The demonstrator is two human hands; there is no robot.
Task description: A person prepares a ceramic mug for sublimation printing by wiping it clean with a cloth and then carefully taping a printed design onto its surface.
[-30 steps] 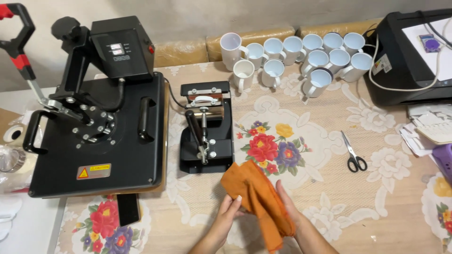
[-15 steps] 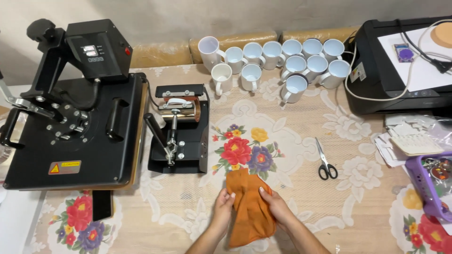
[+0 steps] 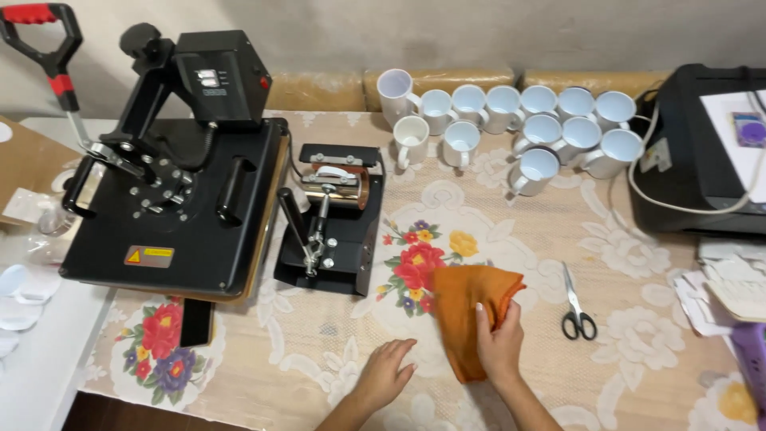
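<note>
An orange cloth (image 3: 467, 307) lies bunched on the floral lace tablecloth (image 3: 495, 231). My right hand (image 3: 501, 339) grips its right side, fingers curled over the fabric. Just left of the cloth, my left hand (image 3: 384, 373) rests flat on the tablecloth with its fingers apart, holding nothing. A small black mug press (image 3: 331, 219) stands just beyond and to the left of the cloth.
A large black heat press (image 3: 179, 172) with a red-handled lever fills the left. Several white mugs (image 3: 511, 124) stand at the back. Black-handled scissors (image 3: 576, 307) lie right of the cloth. A black printer (image 3: 702, 152) and white papers (image 3: 730, 283) are at the right edge.
My left hand has let go of the orange cloth and now lies flat beside it. The right hand has gathered the cloth and keeps hold. The view shifted.
</note>
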